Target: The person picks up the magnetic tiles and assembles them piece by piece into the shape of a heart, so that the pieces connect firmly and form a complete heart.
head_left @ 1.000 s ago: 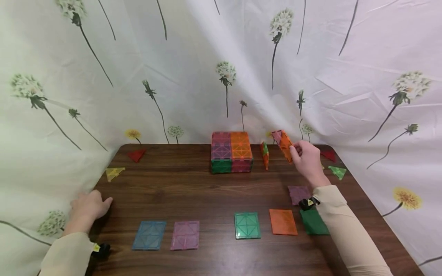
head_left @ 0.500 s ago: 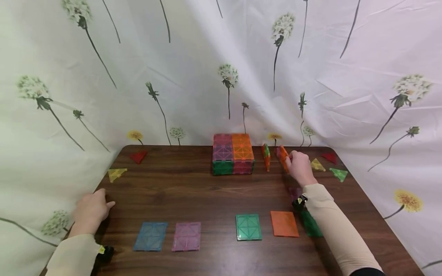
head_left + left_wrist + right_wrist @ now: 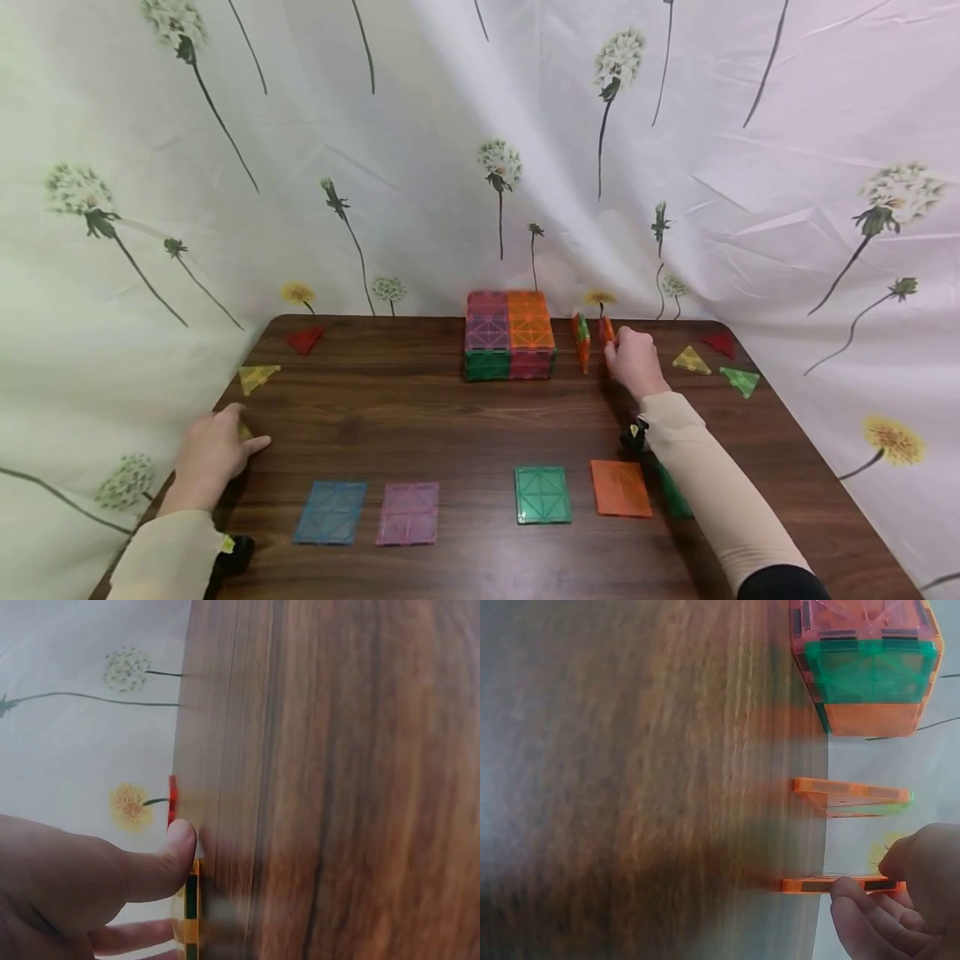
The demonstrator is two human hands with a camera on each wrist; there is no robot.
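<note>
My right hand [image 3: 633, 361] pinches an orange magnetic tile [image 3: 802, 885] standing upright near the table's back edge; in the head view a purplish tile shows behind it. A little to its left stands a separate orange-and-green pair of tiles [image 3: 581, 342]. Further left is a box of joined magnetic tiles [image 3: 510, 333], purple and orange on top, green and pink in front. At the left edge my left hand [image 3: 213, 454] holds a yellow tile [image 3: 191, 907] at its edge, thumb on the near side and fingers beyond. Most of that tile is hidden in the head view.
Blue [image 3: 330, 512], purple [image 3: 407, 513], green [image 3: 542, 494] and orange [image 3: 621, 488] square tiles lie across the front. A dark green tile [image 3: 673, 490] is partly under the right sleeve. Triangles lie near both sides, including red [image 3: 303, 339] and light green [image 3: 740, 381]. A flowered cloth hangs behind.
My right hand has brought the orange tile left and down, from tilted in the air to upright by the table. My left hand has shifted slightly right, and yellow now shows between its fingers.
</note>
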